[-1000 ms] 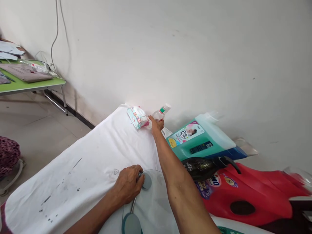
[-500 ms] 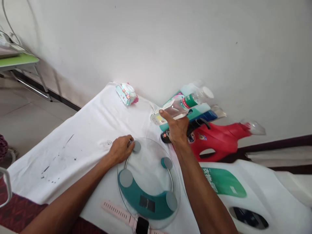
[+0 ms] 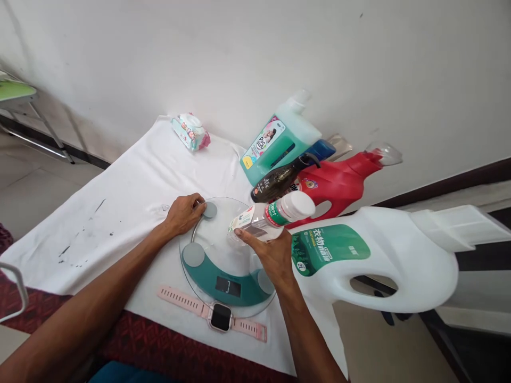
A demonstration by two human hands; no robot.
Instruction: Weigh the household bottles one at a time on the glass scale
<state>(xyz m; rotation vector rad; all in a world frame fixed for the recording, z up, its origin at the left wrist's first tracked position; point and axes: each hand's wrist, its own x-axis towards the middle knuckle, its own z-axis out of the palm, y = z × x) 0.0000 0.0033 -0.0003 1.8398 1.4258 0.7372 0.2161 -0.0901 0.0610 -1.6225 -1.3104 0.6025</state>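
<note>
My right hand (image 3: 273, 250) is wrapped round a clear plastic bottle (image 3: 259, 219) with a white cap and a green-and-red label. The bottle leans to the right over the round glass bathroom scale (image 3: 229, 284); whether its base touches the glass I cannot tell. At the scale's far left edge, beside a grey foot pad, my left hand (image 3: 184, 213) is closed with its fingertips gripping the rim. Teal plastic and a small display fill the scale's near side. A pink-strapped smartwatch (image 3: 220, 317) lies flat along the scale's front edge.
A pack of wipes (image 3: 190, 131) sits at the cloth's back corner by the wall. A green detergent jug (image 3: 275, 138), dark pump bottle (image 3: 279, 178), red detergent jug (image 3: 339, 183) and large white detergent jug (image 3: 399, 250) stand along the right side. White cloth (image 3: 131, 197) covers the table.
My right hand has carried the clear bottle from beside the wipes, rightward and then nearer, over the scale. My left hand keeps its place at the scale's edge. The view has swung right.
</note>
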